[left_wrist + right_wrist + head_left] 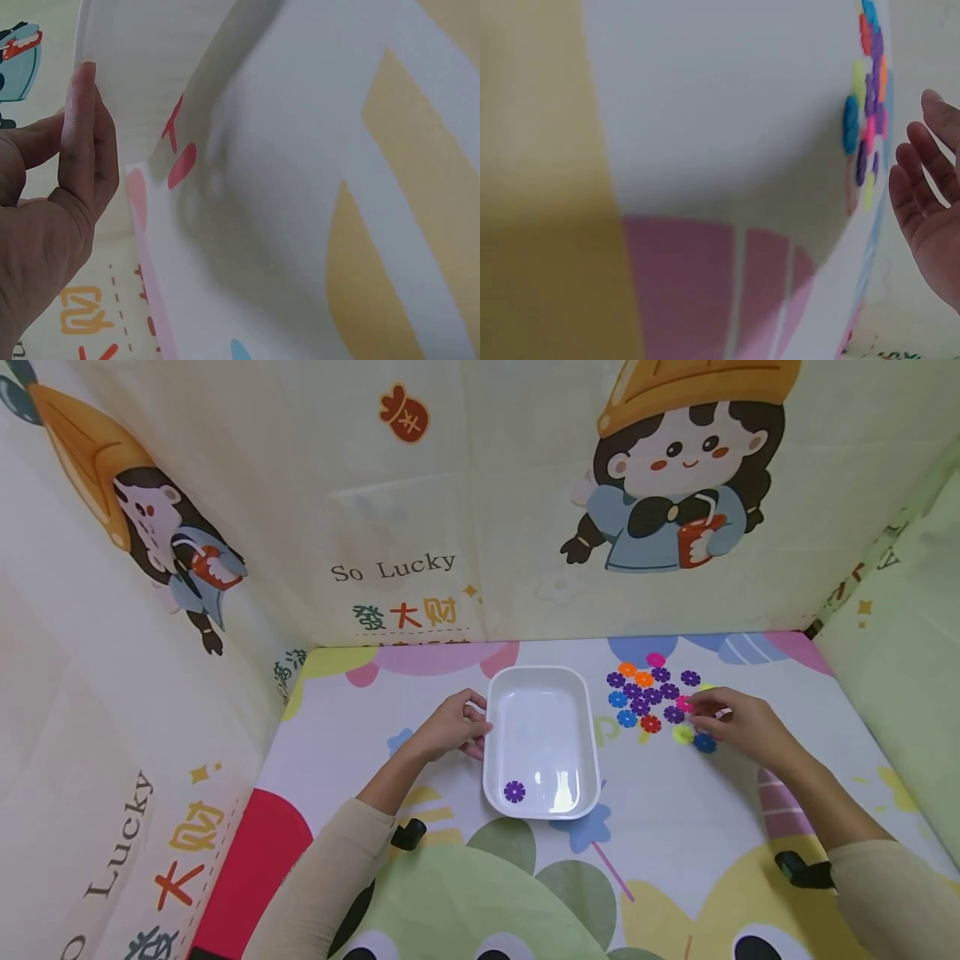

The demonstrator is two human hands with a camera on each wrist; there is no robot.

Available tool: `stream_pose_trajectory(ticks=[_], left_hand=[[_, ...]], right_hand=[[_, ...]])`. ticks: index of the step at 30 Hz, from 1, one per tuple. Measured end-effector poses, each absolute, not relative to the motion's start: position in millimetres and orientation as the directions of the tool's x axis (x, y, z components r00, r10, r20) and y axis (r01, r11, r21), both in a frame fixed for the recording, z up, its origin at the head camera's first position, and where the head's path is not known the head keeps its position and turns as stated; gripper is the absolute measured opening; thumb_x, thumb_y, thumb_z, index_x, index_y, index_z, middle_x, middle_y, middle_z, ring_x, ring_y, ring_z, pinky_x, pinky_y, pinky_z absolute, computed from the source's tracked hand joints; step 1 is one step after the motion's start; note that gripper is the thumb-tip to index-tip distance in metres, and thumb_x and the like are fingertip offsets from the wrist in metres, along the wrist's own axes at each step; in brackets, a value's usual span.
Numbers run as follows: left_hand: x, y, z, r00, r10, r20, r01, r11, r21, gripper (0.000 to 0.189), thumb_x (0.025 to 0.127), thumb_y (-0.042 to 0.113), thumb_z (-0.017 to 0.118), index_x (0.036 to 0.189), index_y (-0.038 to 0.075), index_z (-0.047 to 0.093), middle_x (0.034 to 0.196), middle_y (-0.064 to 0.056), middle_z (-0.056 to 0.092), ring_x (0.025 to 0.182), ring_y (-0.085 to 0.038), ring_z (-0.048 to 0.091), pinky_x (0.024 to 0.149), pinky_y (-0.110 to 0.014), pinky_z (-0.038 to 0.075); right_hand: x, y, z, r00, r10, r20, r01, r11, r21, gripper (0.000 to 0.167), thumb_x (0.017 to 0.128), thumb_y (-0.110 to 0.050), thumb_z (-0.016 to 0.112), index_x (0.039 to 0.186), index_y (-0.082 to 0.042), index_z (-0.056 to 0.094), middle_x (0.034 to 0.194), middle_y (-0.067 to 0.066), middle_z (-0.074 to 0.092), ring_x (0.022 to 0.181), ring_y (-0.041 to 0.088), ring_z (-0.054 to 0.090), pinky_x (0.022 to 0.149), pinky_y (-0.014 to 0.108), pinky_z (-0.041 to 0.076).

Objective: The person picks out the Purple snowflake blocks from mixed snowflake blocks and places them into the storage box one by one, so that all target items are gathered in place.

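Note:
A white rectangular tray (540, 693) stands mid-table, with one purple snowflake building disc (514, 792) lying at its near left. At the tray's left rim is my left hand (456, 724); its nearly straight fingers (78, 135) touch the outer wall in the left wrist view. To the right lies a loose cluster of snowflake discs (652, 696) in purple, blue, orange, red, pink and yellow. My right hand (731, 718) hovers over the cluster's right edge, fingers (922, 172) loosely bent and apart, holding nothing that I can see. It partly hides some discs there.
A tablecloth (675, 802) printed with cartoon figures covers the table. Printed cloth walls (517, 527) rise behind it and at both sides. A dark blue disc (704, 742) lies at the cluster's near right, beside a yellow one (682, 734).

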State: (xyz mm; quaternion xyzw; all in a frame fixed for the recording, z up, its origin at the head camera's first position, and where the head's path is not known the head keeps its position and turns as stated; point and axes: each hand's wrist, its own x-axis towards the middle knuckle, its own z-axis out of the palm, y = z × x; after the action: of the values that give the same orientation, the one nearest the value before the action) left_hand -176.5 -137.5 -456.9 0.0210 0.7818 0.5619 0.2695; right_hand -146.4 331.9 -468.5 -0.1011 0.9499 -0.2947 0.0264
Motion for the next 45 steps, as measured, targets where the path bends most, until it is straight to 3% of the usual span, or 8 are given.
stream_pose_trajectory(ticks=[4,7,10,12,18,25,33,45], left_hand=[[-176.4,-138.5,-457.4,-0.854,0.335,-0.399,-0.27,0.37,0.889,0.039,0.099,0.002,0.067,0.132,0.002,0.047,0.098,-0.015,0.061,0.07,-0.022,0.071,0.062,-0.043,0.069],[-176.5,-138.8,-457.7,-0.855,0.337,-0.395,-0.266,0.371,0.89,0.038,0.099,0.002,0.066,0.132,0.002,0.047,0.098,-0.015,0.061,0.069,-0.022,0.071,0.062,-0.043,0.069],[-176.9,-138.7,-457.6,-0.856,0.339,-0.389,-0.259,0.37,0.892,0.038,0.099,0.002,0.066,0.132,0.002,0.047,0.098,-0.014,0.061,0.069,-0.021,0.071,0.062,-0.044,0.069],[-177.3,-138.6,-456.8,-0.857,0.342,-0.386,-0.257,0.367,0.894,0.038,0.099,0.002,0.066,0.132,0.002,0.047,0.097,-0.014,0.061,0.069,-0.021,0.071,0.063,-0.044,0.069],[-179.0,-138.3,-452.8,-0.854,0.345,-0.388,-0.254,0.375,0.892,0.038,0.099,0.003,0.066,0.132,0.002,0.047,0.098,-0.015,0.061,0.07,-0.022,0.071,0.064,-0.044,0.069],[-182.0,-137.7,-452.7,-0.852,0.343,-0.395,-0.256,0.385,0.887,0.037,0.1,0.004,0.066,0.132,0.003,0.048,0.098,-0.015,0.062,0.07,-0.022,0.072,0.063,-0.043,0.069],[-179.2,-138.0,-452.6,-0.852,0.337,-0.401,-0.263,0.387,0.884,0.038,0.1,0.004,0.066,0.133,0.003,0.048,0.099,-0.015,0.061,0.069,-0.022,0.071,0.063,-0.043,0.069],[-177.1,-138.4,-453.8,-0.85,0.336,-0.405,-0.267,0.389,0.882,0.037,0.1,0.005,0.066,0.133,0.003,0.047,0.099,-0.015,0.061,0.069,-0.023,0.071,0.067,-0.048,0.069]], right_hand=[[-148.7,343.1,-476.8,-0.986,-0.16,-0.049,-0.103,0.814,-0.572,0.038,0.098,-0.022,0.073,0.128,-0.001,0.065,0.113,0.02,0.069,0.104,0.038,0.065,0.073,0.009,0.054],[-151.3,350.2,-481.8,-0.987,-0.138,-0.081,-0.068,0.82,-0.568,0.043,0.099,-0.028,0.072,0.131,0.001,0.063,0.115,0.023,0.067,0.104,0.041,0.065,0.078,0.032,0.065],[-154.6,355.4,-486.5,-0.987,-0.132,-0.094,-0.057,0.826,-0.561,0.046,0.099,-0.029,0.071,0.132,0.002,0.062,0.115,0.026,0.066,0.104,0.043,0.065,0.085,0.054,0.064],[-157.4,358.0,-489.2,-0.986,-0.131,-0.098,-0.056,0.832,-0.552,0.048,0.099,-0.03,0.071,0.133,0.003,0.061,0.115,0.026,0.065,0.104,0.043,0.065,0.088,0.059,0.062],[-165.3,360.2,-489.8,-0.984,-0.123,-0.131,-0.033,0.841,-0.54,0.048,0.099,-0.03,0.072,0.131,0.005,0.062,0.116,0.028,0.066,0.106,0.043,0.062,0.086,0.054,0.063],[-175.3,358.1,-490.3,-0.974,-0.111,-0.198,0.013,0.845,-0.535,0.043,0.097,-0.025,0.074,0.124,0.007,0.061,0.107,0.024,0.068,0.092,0.031,0.062,0.071,0.026,0.059],[-178.2,357.2,-489.4,-0.967,-0.134,-0.217,-0.002,0.854,-0.52,0.039,0.096,-0.021,0.074,0.117,0.009,0.06,0.102,0.024,0.067,0.089,0.03,0.063,0.072,0.033,0.06],[-175.2,354.7,-490.3,-0.969,-0.089,-0.229,0.053,0.834,-0.549,0.038,0.096,-0.021,0.075,0.117,0.002,0.054,0.106,0.023,0.062,0.094,0.034,0.059,0.07,0.024,0.058]])
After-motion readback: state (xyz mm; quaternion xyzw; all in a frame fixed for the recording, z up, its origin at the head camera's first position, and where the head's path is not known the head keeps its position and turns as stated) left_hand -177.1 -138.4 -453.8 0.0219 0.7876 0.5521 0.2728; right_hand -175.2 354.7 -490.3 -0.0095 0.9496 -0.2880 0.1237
